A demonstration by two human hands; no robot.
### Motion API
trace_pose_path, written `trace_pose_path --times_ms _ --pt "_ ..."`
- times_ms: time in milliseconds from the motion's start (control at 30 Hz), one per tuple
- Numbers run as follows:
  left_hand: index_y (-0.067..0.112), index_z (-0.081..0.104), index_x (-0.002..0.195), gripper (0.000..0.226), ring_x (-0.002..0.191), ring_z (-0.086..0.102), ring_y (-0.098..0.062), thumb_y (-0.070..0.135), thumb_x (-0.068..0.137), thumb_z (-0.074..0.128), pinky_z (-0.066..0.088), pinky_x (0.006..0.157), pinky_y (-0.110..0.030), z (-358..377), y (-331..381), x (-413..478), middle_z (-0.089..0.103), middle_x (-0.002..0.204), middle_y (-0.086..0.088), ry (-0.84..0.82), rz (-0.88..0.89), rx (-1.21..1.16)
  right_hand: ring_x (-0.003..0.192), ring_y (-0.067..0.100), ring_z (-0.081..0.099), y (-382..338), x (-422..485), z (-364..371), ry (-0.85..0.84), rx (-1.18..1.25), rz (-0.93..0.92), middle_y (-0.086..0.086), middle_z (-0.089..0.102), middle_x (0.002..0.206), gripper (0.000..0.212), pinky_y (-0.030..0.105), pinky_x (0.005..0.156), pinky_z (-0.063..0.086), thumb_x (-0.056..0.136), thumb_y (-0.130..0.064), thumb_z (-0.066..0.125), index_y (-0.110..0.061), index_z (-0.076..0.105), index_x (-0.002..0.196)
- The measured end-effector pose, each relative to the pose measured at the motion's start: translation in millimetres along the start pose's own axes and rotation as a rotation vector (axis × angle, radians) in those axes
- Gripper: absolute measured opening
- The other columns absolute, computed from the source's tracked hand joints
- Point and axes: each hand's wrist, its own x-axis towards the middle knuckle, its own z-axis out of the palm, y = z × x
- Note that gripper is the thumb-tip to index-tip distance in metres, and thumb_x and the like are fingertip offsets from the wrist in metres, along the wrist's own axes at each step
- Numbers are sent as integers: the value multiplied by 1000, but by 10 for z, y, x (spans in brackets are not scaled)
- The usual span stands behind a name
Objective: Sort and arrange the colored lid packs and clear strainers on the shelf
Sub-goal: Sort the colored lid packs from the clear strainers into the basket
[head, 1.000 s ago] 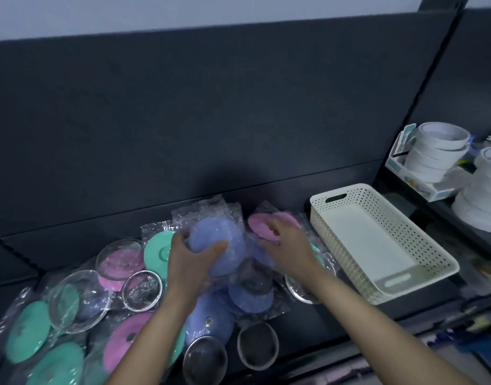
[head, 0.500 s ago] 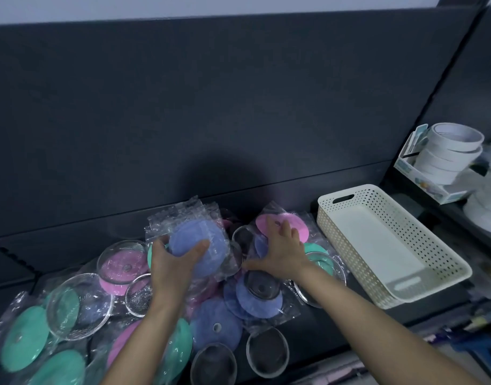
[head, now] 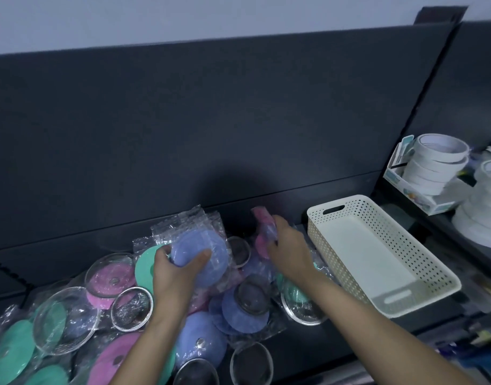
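A pile of bagged lids in green, pink and purple lies on the dark shelf (head: 308,357), mixed with clear strainers. My left hand (head: 177,270) grips a stack of purple lid packs (head: 202,254), held upright above the pile. My right hand (head: 287,251) holds a pink lid pack (head: 262,230), tilted on edge just left of the basket. A mesh strainer (head: 131,308) sits left of my left wrist. More green lids (head: 12,354) lie at the far left. Purple lids (head: 238,312) lie between my arms.
A cream perforated basket (head: 422,262) stands to the right of the pile, with nothing in it. Stacks of white tape rolls (head: 433,168) sit on the neighbouring shelf at the far right. A dark back panel (head: 211,134) rises behind the shelf.
My right hand has lifted the pink lid pack off the pile and tipped it on edge. My left hand keeps its hold on the purple packs, shifted slightly.
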Motion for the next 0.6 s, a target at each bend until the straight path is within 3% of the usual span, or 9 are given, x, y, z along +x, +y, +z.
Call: trace_pose_path --times_ms 200,333,433,533,600 --pt "19 53 98 42 78 68 -35 17 68 83 57 66 -56 378 97 -158 67 92 -14 -52 -19 -22 89 13 53 88 -40 -591 108 301 79 -5 59 98 44 12 67 35 82 -4 56 -16 56 125" --pt "12 54 102 41 76 62 -20 17 71 81 49 61 -27 719 155 -308 66 93 -7 -118 62 49 91 10 55 301 -60 -945 145 370 117 -9 60 98 44 19 74 37 83 -6 57 -20 56 125" --pt "17 54 105 44 79 62 -12 23 71 81 48 62 -16 986 203 -404 66 98 -1 -171 86 103 77 -4 54 507 -49 -1144 188 359 117 -17 59 86 42 8 65 38 82 -3 55 -22 59 119" --pt "19 54 108 48 87 65 -16 25 70 82 57 75 -36 1270 221 -467 66 102 0 -234 54 82 69 -15 53 713 -70 -1343 223 336 86 -18 57 78 42 4 60 38 79 2 55 -25 61 110" --pt "17 53 108 46 86 65 -18 22 71 80 56 74 -39 1480 239 -499 65 100 0 -267 59 84 72 -15 54 848 -91 -1461 245 335 73 -19 58 82 43 3 62 38 80 3 57 -33 57 104"
